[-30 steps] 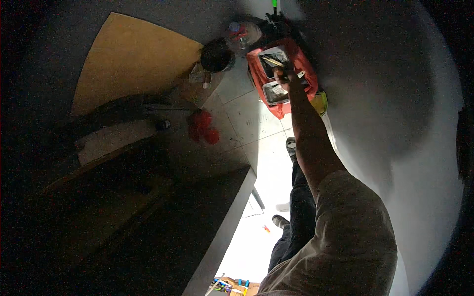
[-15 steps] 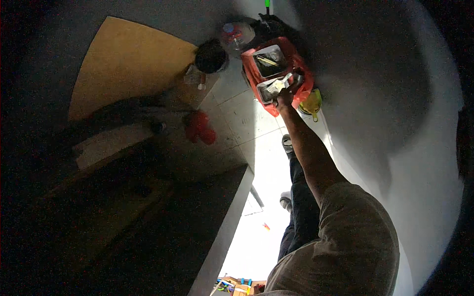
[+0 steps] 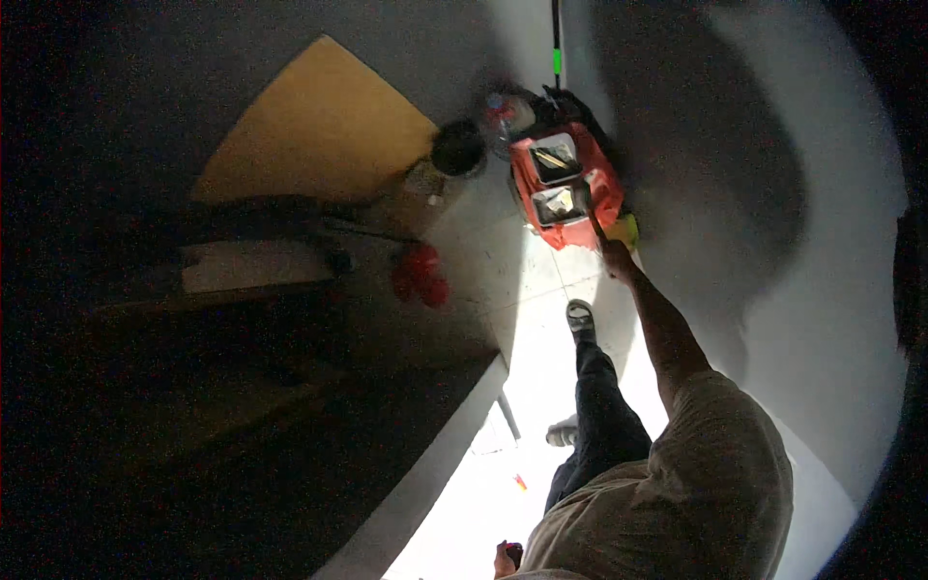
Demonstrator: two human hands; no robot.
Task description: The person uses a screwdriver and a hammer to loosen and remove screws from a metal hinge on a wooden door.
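At the far end of my outstretched arm, my right hand [image 3: 617,259] is closed round the end of a dark, thin-handled tool [image 3: 597,228]. The tool's far end lies beside a light-rimmed tray [image 3: 539,215] holding something pale; its exact kind is unclear. Behind it sits a second light-rimmed tray [image 3: 571,147] with a dark inside and a pale stick. Both trays rest on a red plastic sheet or bag [image 3: 606,186]. At the lower edge, my left hand [image 3: 502,563], partly cut off, is closed on a small dark and red object [image 3: 514,553].
A yellow-green item [image 3: 626,232] lies beside the red sheet. Behind are a clear bottle [image 3: 501,121], a black bucket [image 3: 457,150] and a green-banded pole [image 3: 557,63]. A tan board [image 3: 319,126] leans at left, near a red bag [image 3: 420,275]. A grey wall [image 3: 696,193] stands right.
My right hand has drawn back from the nearer tray, now gripping the dark tool's end. My left hand has come into view below. The trays appear lower as my view shifts.
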